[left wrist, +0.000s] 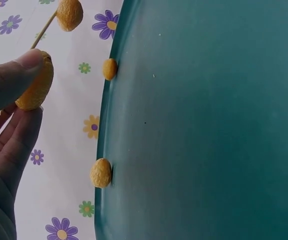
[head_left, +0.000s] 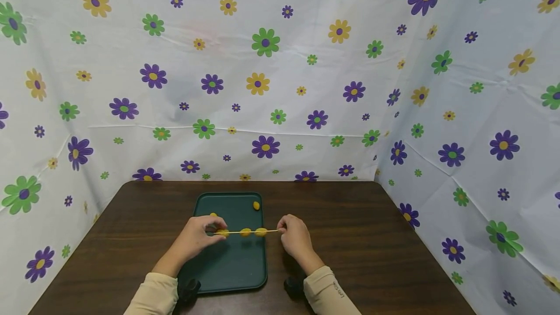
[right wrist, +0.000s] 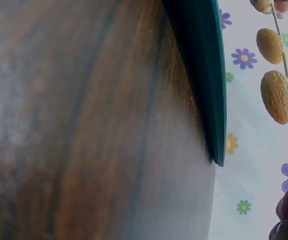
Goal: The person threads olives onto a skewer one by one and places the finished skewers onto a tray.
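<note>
A thin wooden skewer [head_left: 273, 231] is held level above the tray, with three yellow, wrinkled oval fruits on it. My left hand [head_left: 194, 238] pinches the leftmost fruit [left wrist: 36, 87] between thumb and fingers, at the skewer's left end. Along the stick sit the middle fruit [head_left: 245, 232] and the right fruit [right wrist: 277, 97], a small gap between them. My right hand [head_left: 296, 241] pinches the bare right end of the skewer, just beyond the tray's right edge. The left end of the stick is mostly hidden by the left fingers.
Below lies a dark green tray [head_left: 236, 269] on a brown wooden table [head_left: 350, 256]. Two loose yellow fruits rest on it, one near the far right corner [head_left: 256, 205] and another farther left [head_left: 213, 215]. Flower-printed sheets [head_left: 297, 96] enclose the table's back and sides.
</note>
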Demonstrator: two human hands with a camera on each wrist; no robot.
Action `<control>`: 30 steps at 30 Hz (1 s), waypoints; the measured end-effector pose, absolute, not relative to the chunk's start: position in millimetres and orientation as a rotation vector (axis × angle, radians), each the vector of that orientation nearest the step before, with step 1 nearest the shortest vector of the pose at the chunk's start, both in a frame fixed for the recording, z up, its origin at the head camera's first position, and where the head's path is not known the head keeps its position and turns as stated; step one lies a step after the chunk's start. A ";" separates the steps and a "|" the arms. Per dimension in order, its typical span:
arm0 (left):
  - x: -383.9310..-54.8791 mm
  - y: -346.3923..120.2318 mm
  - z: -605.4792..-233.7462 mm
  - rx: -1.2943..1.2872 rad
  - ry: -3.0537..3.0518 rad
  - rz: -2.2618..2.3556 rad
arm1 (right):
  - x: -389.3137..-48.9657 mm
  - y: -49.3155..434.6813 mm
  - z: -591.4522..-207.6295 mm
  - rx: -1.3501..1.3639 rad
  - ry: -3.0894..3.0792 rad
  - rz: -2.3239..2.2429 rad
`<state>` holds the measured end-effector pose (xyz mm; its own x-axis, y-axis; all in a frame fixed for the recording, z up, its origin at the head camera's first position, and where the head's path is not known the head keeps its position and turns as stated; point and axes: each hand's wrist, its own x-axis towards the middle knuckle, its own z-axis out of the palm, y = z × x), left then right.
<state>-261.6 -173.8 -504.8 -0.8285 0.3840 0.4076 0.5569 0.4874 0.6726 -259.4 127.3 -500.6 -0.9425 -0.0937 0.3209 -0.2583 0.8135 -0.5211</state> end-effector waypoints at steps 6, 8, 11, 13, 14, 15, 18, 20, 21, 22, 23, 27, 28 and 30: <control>-261.6 -172.1 -503.9 -0.823 -2.539 -1.255 | -258.1 124.9 -500.1 0.265 -2.706 0.834; -261.4 -171.4 -503.6 -0.822 -2.547 -1.244 | -257.6 124.2 -500.0 0.265 -2.707 0.834; -261.1 -170.4 -502.5 -0.824 -2.554 -1.216 | -257.1 123.6 -499.4 0.274 -2.708 0.834; -260.7 -169.6 -501.4 -0.832 -2.554 -1.198 | -256.9 123.1 -499.4 0.268 -2.712 0.836; -260.5 -169.3 -500.8 -0.838 -2.552 -1.191 | -257.1 123.1 -499.5 0.268 -2.713 0.834; -260.5 -168.9 -500.3 -0.844 -2.549 -1.187 | -257.1 122.9 -499.7 0.266 -2.713 0.834; -260.2 -167.9 -499.2 -0.859 -2.552 -1.170 | -257.1 122.3 -499.6 0.269 -2.712 0.835; -260.5 -167.6 -499.1 -0.860 -2.560 -1.156 | -256.9 121.8 -499.3 0.264 -2.716 0.837; -260.7 -167.5 -499.2 -0.860 -2.565 -1.149 | -256.8 121.6 -499.2 0.261 -2.718 0.841; -260.9 -167.4 -499.2 -0.858 -2.570 -1.142 | -256.9 121.4 -499.2 0.265 -2.716 0.842; -261.2 -167.3 -499.5 -0.855 -2.575 -1.135 | -256.9 121.3 -499.1 0.261 -2.718 0.846; -261.7 -166.5 -499.6 -0.859 -2.577 -1.124 | -256.8 121.1 -499.6 0.282 -2.709 0.843; -261.6 -166.3 -499.6 -0.861 -2.577 -1.127 | -256.8 121.0 -499.7 0.289 -2.706 0.839; -261.4 -165.8 -499.4 -0.865 -2.577 -1.131 | -256.1 120.9 -499.6 0.300 -2.703 0.833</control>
<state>-261.4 -165.8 -499.4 -0.8098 0.4338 0.3950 0.5844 0.5370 0.6084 -256.1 120.9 -499.6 -0.9344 -0.1105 0.3387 -0.2820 0.8104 -0.5136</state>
